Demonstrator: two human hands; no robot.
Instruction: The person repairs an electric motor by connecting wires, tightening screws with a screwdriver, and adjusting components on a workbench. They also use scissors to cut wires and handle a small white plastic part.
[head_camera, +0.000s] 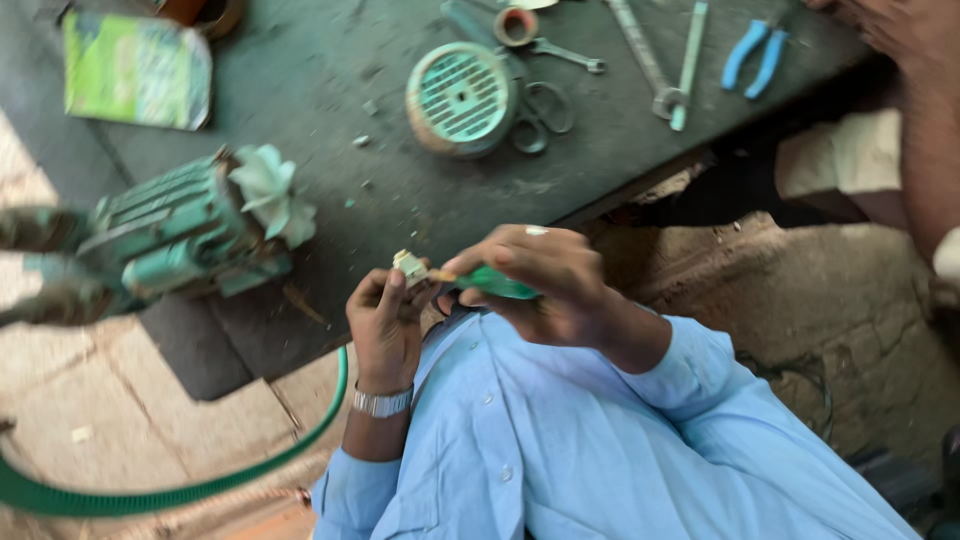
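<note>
Nearest us, blue sleeves (600, 440) and a watch (383, 403) on the left wrist. Our left hand (385, 325) has its fingers pinched on a small pale part (410, 266), held just above the dark bench (300, 80) edge. Our right hand (545, 280) is wrapped tight round a green-handled screwdriver (495, 285), its tip meeting the part. We judge the step in hand to be working a screw or terminal on that part; the next move seems to call for a steady left pinch and the tip kept square, since the part is small and unsupported. The picture is blurred, so we cannot tell the part's exact kind. Count on the bench: one green motor (170, 235) with one pale fan (272, 195) at its end, one round slotted cover (460, 97), one pair of scissors (540, 115), one pair of blue-handled pliers (755, 55), one tape roll (516, 26), about three spanners (670, 70), one green packet (135, 70). One green hose (180, 492) curves over the floor. Another person's limb (915, 90) shows at the far right.
</note>
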